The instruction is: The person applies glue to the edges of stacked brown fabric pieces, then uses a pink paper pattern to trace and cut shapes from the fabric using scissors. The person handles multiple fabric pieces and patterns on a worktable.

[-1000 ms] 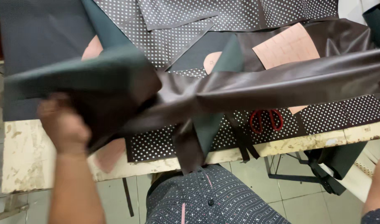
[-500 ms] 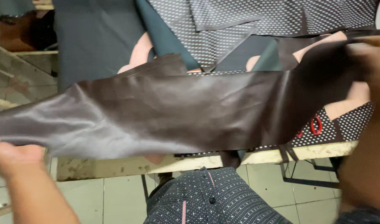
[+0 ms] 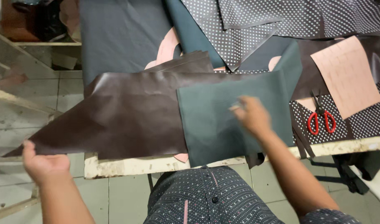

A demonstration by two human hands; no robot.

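A large brown leather sheet lies spread across the table, and its pointed left end hangs past the edge. My left hand pinches that tip out over the floor. A dark green sheet lies on top of the brown one's right part. My right hand rests on the green sheet, blurred, with its fingers loosely spread and nothing clearly held.
Red-handled scissors lie on dotted black fabric at the right, below a pink paper pattern. A dark slate sheet covers the far left. The worn table edge runs in front of me, with tiled floor and a metal frame to the left.
The brown sheet, held stretched in the air before, now lies flat on the table. My right hand let go of its end and moved onto the green sheet, now on top.
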